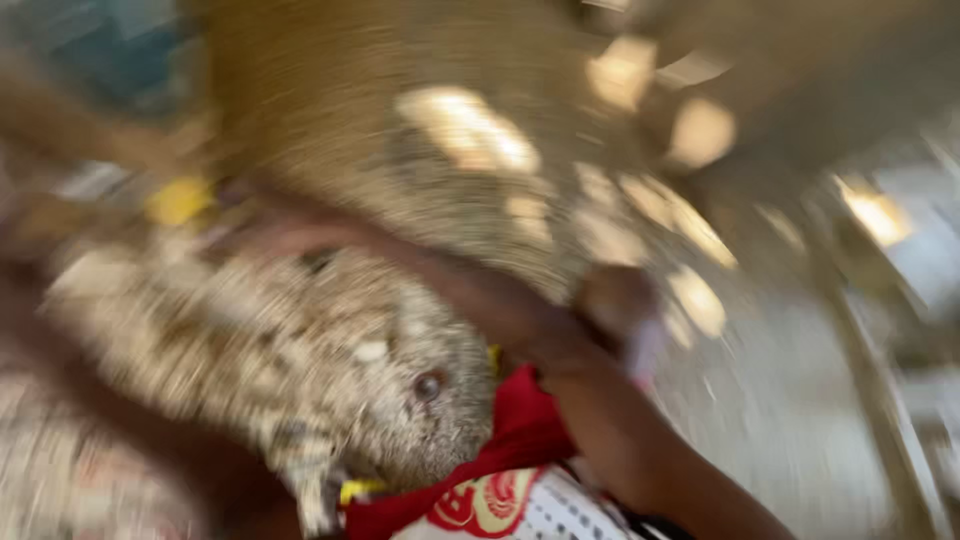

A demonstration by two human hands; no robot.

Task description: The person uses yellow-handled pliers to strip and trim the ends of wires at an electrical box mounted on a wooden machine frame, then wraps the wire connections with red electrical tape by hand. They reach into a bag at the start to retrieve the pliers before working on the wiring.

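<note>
The view is heavily smeared by motion. A hand (600, 400) reaches in from the lower right, its forearm running off the bottom edge. It lies against a red-edged sack (500, 470) with a white printed body, and the fingers seem to pinch the red top edge, though the blur keeps the grip uncertain. Which of the person's hands this is cannot be told. The sack sits at the bottom centre; its long axis appears to run from lower right up toward upper left, red mouth pointing at a speckled grey-brown heap (330, 370) just beside it. A yellow scrap (178, 200) shows upper left.
</note>
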